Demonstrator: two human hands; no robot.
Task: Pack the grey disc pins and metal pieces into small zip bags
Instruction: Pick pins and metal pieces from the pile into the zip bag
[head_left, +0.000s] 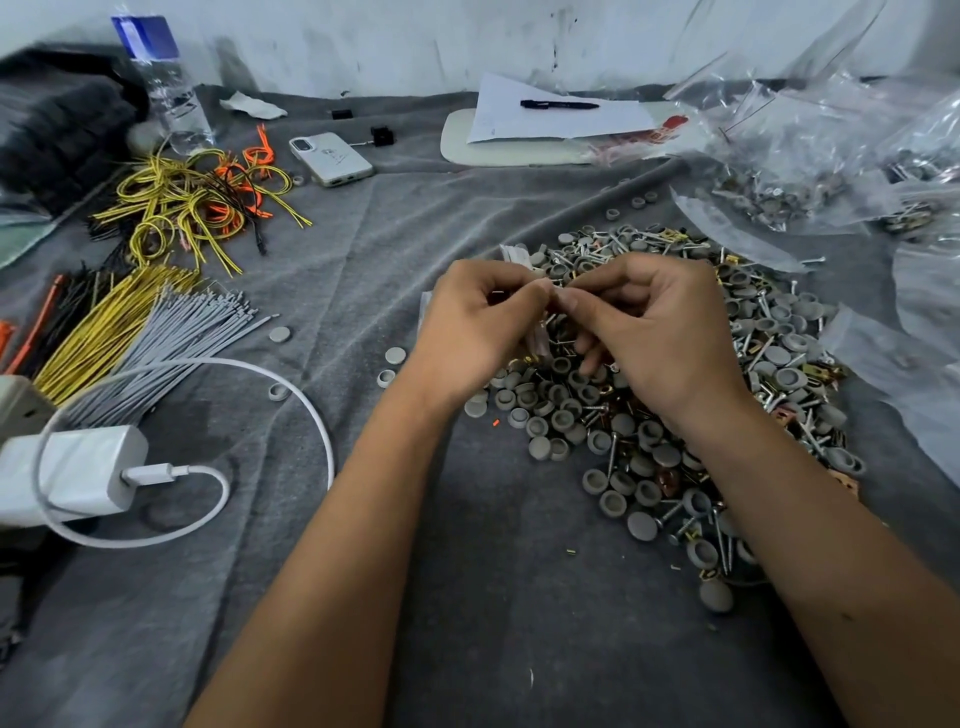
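A big heap of grey disc pins (644, 462), screws and brass metal pieces lies on the grey cloth at centre right. Above its near-left part my left hand (475, 332) and my right hand (657, 332) meet at their fingertips. Both pinch a small clear zip bag (540, 340) that hangs between them, mostly hidden by the fingers. What the bag holds cannot be made out. A thin stack of empty zip bags (514, 257) lies just beyond my left hand.
Filled clear bags (810, 156) pile up at the back right. Yellow and orange wires (197, 202), grey cable ties (176, 338), a white charger and cable (78, 473), a phone (332, 158), a water bottle (166, 88) and paper with a pen (558, 105) lie around.
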